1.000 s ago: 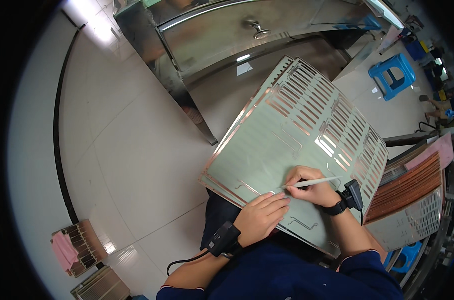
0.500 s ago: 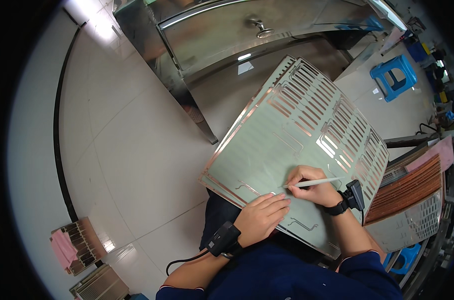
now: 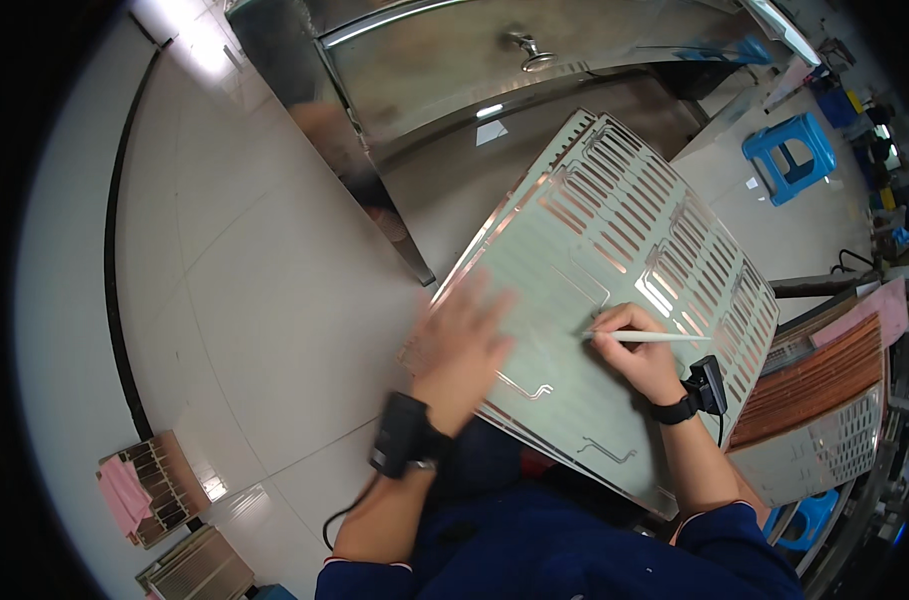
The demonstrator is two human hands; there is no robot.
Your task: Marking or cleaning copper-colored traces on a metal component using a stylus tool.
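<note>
A large pale green circuit panel [image 3: 534, 300] with copper traces and slots lies tilted before me, apparently on top of at least one more sheet. My right hand [image 3: 639, 350] grips a slim white pen-like tool [image 3: 674, 337], its tip at or just over the panel's middle; contact is too small to make out. Over the panel's left edge is my left hand [image 3: 464, 345], fingers spread and smeared by motion, with nothing seen in it. Whether it touches the surface I cannot tell.
Beyond the panel stands a shiny metal cabinet [image 3: 444, 90] with a knob. A rack of copper-edged panels [image 3: 814, 380] is close on the right, a blue stool [image 3: 789, 157] behind it. More panels with a pink cloth [image 3: 124, 497] sit at lower left.
My left hand has swept left and away from me, from the panel's near edge to its left edge, and its fingers have spread. My right hand has moved the tool slightly farther away.
</note>
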